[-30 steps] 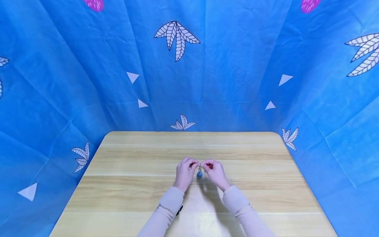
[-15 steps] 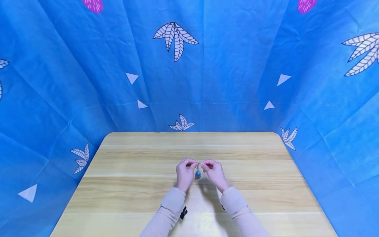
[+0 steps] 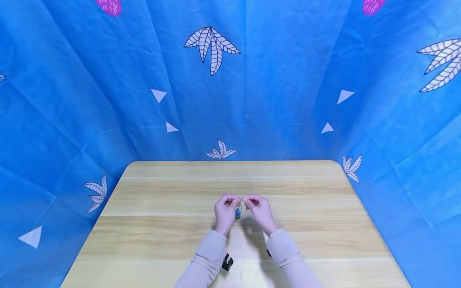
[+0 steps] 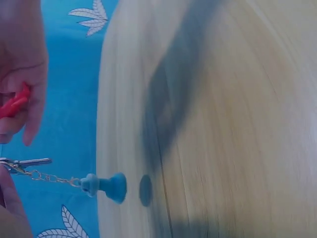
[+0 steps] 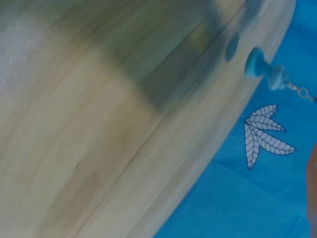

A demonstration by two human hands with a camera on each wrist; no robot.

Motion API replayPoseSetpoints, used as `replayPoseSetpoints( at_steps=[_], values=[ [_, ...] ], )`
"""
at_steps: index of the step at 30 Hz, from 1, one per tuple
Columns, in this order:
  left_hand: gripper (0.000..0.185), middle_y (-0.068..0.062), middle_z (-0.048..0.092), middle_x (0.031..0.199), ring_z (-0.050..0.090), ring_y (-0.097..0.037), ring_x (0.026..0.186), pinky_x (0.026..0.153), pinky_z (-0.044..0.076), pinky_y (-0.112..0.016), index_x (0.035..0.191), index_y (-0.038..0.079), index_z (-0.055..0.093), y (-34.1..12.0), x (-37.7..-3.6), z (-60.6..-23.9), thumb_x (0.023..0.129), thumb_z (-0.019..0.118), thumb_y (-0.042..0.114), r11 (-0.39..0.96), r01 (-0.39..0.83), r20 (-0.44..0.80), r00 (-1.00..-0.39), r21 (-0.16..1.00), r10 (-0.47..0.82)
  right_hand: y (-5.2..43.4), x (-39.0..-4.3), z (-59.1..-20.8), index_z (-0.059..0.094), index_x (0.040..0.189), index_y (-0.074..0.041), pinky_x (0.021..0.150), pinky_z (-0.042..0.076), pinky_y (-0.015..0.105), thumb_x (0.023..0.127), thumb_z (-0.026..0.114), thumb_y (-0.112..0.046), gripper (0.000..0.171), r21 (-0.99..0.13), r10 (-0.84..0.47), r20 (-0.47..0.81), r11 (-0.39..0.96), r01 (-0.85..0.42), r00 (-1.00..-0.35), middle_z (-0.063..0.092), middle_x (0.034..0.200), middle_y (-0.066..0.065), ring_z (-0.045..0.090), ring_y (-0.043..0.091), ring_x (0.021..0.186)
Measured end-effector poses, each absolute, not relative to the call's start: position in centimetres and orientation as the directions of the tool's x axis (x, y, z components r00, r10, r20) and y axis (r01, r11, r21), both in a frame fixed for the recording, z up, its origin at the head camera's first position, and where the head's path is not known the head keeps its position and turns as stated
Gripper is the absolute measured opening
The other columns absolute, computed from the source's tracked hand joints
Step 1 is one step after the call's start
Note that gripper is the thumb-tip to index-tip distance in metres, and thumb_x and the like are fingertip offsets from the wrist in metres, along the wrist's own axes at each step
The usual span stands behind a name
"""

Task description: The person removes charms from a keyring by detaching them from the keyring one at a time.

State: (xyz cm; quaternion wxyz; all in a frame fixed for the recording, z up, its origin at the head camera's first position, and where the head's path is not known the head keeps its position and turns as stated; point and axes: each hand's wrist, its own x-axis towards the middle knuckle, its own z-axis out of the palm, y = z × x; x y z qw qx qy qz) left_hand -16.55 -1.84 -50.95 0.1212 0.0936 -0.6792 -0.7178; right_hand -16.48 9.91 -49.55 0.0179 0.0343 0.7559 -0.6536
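In the head view my left hand [image 3: 225, 212] pinches the metal top of a keychain near the table's middle. Its silver metal piece [image 4: 27, 162] and short chain [image 4: 52, 177] show in the left wrist view. Below hangs a blue charm [image 4: 106, 187] shaped like a chess piece, above its round shadow; the right wrist view shows the charm [image 5: 262, 67] too. My right hand [image 3: 261, 211] faces the left, fingertips right at the small ring [image 3: 241, 199] between them. A small red thing [image 4: 15, 103] sits in my right hand's curled fingers, its kind hidden.
Under both hands lies a light wood table [image 3: 162, 236] with rounded far corners. A blue curtain [image 3: 281, 80] printed with leaves and triangles surrounds its back and sides. A black wrist mount [image 3: 227, 262] sticks out beside the left sleeve.
The blue charm has shifted slightly left, toward the left hand. Both hands stay nearly in place, fingertips together. Red glimpsed between the fingers earlier no longer shows clearly in the head view.
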Motion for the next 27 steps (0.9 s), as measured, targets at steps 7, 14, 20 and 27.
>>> replayPoseSetpoints(
  at_steps=[7, 14, 20, 27],
  values=[
    [0.008, -0.014, 0.063, 0.078, 0.059, -0.009, 0.066, 0.068, 0.056, -0.022, 0.084, -0.006, 0.063, -2.0, -16.9, -50.3, 0.078, 0.066, -0.005, -0.195, -0.004, -0.066, -0.948, 0.981, -0.311, 11.0, -16.4, -50.2, 0.061, 0.099, 0.008, 0.065, 0.051, 0.020, 0.086, 0.061, -0.010, 0.022, -0.986, 0.063, -0.112, 0.121, 0.119, -0.992, 0.064, 0.085, 0.017, 0.056, 0.010, 0.068],
    [0.012, -0.014, 0.065, 0.081, 0.059, -0.009, 0.067, 0.066, 0.055, -0.020, 0.087, -0.006, 0.063, -2.4, -16.6, -50.3, 0.077, 0.068, -0.001, -0.117, -0.020, -0.050, -0.965, 0.993, -0.258, 11.5, -16.4, -49.8, 0.061, 0.103, 0.006, 0.059, 0.047, 0.020, 0.086, 0.062, -0.012, 0.025, -0.980, 0.045, -0.161, 0.113, 0.165, -0.986, 0.066, 0.083, 0.009, 0.060, 0.012, 0.071],
    [0.012, -0.012, 0.065, 0.084, 0.061, -0.010, 0.071, 0.070, 0.055, -0.020, 0.088, -0.004, 0.064, -3.2, -16.5, -51.3, 0.077, 0.068, 0.000, -0.100, -0.031, -0.053, -0.973, 0.995, -0.226, 11.9, -16.7, -50.8, 0.060, 0.103, 0.008, 0.052, 0.044, 0.018, 0.085, 0.062, -0.008, 0.024, -0.985, 0.050, -0.154, 0.070, 0.157, -0.987, 0.068, 0.082, 0.012, 0.061, 0.011, 0.066],
    [0.011, -0.013, 0.065, 0.086, 0.060, -0.010, 0.071, 0.069, 0.055, -0.019, 0.089, -0.003, 0.063, -3.5, -16.2, -51.6, 0.078, 0.067, -0.001, -0.088, -0.044, -0.061, -0.975, 0.995, -0.212, 12.7, -17.1, -51.4, 0.062, 0.100, 0.005, 0.047, 0.042, 0.019, 0.084, 0.062, -0.002, 0.018, -0.973, 0.057, -0.214, 0.081, 0.218, -0.975, 0.067, 0.081, 0.012, 0.050, 0.009, 0.055]
  ],
)
